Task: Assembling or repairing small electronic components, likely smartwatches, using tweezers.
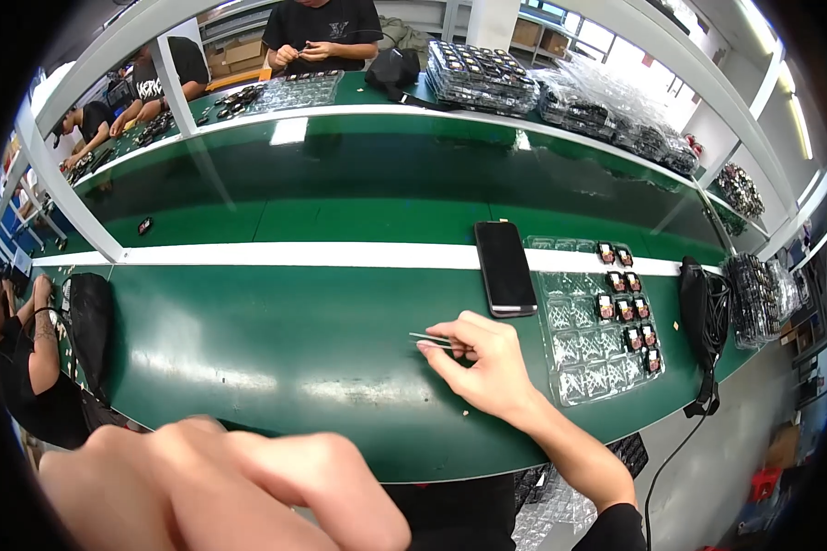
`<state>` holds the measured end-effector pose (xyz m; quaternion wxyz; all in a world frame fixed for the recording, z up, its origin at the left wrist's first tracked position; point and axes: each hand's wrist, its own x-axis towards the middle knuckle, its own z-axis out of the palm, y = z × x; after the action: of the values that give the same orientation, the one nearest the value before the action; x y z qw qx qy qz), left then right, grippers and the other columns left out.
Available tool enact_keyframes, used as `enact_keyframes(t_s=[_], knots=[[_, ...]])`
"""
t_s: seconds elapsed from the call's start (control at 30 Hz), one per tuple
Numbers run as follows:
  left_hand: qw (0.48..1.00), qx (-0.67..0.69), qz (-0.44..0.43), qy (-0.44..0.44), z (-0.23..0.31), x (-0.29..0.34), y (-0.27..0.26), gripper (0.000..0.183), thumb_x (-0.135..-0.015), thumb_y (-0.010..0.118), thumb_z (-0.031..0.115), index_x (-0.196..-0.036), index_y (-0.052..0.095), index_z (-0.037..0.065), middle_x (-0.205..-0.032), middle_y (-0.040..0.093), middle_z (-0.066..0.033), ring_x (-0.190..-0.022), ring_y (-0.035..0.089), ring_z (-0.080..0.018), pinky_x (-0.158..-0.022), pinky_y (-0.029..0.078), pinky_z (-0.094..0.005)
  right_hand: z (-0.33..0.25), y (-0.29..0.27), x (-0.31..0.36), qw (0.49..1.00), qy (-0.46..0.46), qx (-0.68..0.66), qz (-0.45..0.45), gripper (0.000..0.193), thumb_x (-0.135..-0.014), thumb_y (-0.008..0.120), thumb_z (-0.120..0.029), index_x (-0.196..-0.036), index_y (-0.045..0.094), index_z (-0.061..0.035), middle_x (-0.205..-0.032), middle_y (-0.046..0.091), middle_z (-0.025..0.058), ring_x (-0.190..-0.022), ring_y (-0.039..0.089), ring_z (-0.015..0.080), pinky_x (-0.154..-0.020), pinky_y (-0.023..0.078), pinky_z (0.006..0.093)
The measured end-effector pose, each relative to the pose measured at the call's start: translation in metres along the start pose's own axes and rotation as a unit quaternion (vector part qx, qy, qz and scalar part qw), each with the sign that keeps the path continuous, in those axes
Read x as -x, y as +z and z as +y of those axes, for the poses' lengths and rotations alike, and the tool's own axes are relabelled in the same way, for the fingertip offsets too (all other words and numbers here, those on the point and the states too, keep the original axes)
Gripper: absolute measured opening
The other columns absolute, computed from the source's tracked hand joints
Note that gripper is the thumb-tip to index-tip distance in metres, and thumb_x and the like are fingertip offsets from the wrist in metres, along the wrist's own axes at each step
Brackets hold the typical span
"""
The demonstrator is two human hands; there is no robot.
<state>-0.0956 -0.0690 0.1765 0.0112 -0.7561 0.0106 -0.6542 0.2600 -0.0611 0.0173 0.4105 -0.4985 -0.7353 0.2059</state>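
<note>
My left hand [220, 482] looms large and a little blurred at the lower left, close to the camera and above the bench edge. Its fingers are bent inward; whatever they hold, if anything, is hidden. Over the green bench, my right hand [487, 363] pinches a pair of thin metal tweezers [430, 341], their tips pointing left. Just beyond that hand lies a black smartphone [504, 268], screen up. To its right, a clear plastic tray [580, 350] carries several small black parts [626, 309] in its right-hand compartments, while its left compartments hold none.
A white rail [303, 255] crosses the green bench [276, 367], with a moving-belt-like dark green strip [340, 165] behind. A black bag [705, 312] with a cable lies right, another black bag [90, 326] left. Stacked trays [481, 78] stand at the back. Other people [322, 32] work opposite and left.
</note>
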Motion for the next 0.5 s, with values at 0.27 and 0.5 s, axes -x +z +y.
enact_keyframes(t_s=[0.27,0.5], knots=[[0.999,0.01,0.034,0.025,-0.018,-0.003,-0.003,0.037,-0.102,0.064,0.03,-0.127,0.069,0.003,-0.107,0.065,-0.007,-0.083,0.057,-0.0182,-0.086,0.045,-0.0366,0.013,0.008,0.017,0.998,0.027,-0.036,-0.04,0.017,-0.093,0.09,-0.009,-0.105,0.085,0.0017,-0.074,0.065,0.006,-0.062,0.057,0.0114,-0.056,0.046,0.0299],[0.996,0.049,0.073,0.013,-0.029,0.004,0.007,0.037,-0.104,0.064,0.03,-0.128,0.068,0.002,-0.107,0.066,-0.0075,-0.083,0.058,-0.0188,-0.085,0.046,-0.0363,0.006,0.012,0.019,0.997,0.027,-0.032,-0.057,0.017,-0.094,0.089,-0.009,-0.107,0.084,-0.0006,-0.075,0.065,0.006,-0.063,0.059,0.0135,-0.057,0.048,0.0312]])
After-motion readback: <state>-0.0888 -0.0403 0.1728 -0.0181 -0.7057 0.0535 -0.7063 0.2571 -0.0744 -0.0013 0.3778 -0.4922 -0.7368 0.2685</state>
